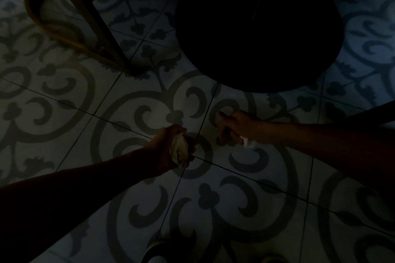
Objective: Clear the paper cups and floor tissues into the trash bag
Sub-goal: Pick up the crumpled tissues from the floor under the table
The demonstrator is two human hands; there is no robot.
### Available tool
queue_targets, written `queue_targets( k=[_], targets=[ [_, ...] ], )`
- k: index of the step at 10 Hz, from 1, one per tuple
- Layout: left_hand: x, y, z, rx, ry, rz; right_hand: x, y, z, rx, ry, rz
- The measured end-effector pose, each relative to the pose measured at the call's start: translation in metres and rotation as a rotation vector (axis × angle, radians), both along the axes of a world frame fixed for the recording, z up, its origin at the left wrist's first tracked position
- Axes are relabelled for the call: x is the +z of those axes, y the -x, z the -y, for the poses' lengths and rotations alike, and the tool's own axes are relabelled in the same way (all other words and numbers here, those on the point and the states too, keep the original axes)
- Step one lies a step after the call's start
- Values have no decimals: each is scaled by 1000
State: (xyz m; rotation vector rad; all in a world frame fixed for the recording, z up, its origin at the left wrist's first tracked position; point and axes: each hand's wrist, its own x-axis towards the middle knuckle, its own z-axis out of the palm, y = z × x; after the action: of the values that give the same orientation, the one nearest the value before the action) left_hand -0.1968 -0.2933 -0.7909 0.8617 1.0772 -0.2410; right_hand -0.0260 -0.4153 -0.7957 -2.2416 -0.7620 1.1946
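The scene is very dark. My left hand (pixel 168 147) is closed around a crumpled pale tissue wad (pixel 179 150), held low over the patterned tile floor (pixel 64 96). My right hand (pixel 237 127) reaches down to the floor a little to the right, fingers curled, with a small white scrap of tissue (pixel 246 141) showing under its palm. No paper cups and no trash bag can be made out.
A round black table base (pixel 256 38) fills the upper middle, just beyond my right hand. Wooden chair legs (pixel 89 28) stand at the upper left. A dark bar (pixel 372 113) crosses the right edge. My shoes (pixel 156 252) show at the bottom.
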Motion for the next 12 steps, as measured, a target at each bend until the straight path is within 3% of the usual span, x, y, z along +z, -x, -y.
queue_targets(
  k=[1,2,3,4,5,6,7,10,12],
  targets=[
    [-10,1,-1,-1,38,42,16,4,-2,-55,-11,-108],
    [-13,2,0,64,94,28,25,-1,1,48,-23,-248],
    [-18,2,4,131,76,22,9,-4,-1,-72,-53,-529],
    [-17,11,20,22,-119,21,0,10,2,-157,-92,-670],
    [-4,29,42,191,9,-64,-3,37,12,-316,-85,-810],
    [8,55,65,306,239,-116,-7,72,34,-368,25,-835],
    [36,85,80,370,249,-150,6,109,54,-538,76,-977],
    [146,141,97,475,357,-227,112,165,75,-888,189,-1019],
    [226,159,86,404,333,-228,187,184,89,-939,248,-1062]
  ],
)
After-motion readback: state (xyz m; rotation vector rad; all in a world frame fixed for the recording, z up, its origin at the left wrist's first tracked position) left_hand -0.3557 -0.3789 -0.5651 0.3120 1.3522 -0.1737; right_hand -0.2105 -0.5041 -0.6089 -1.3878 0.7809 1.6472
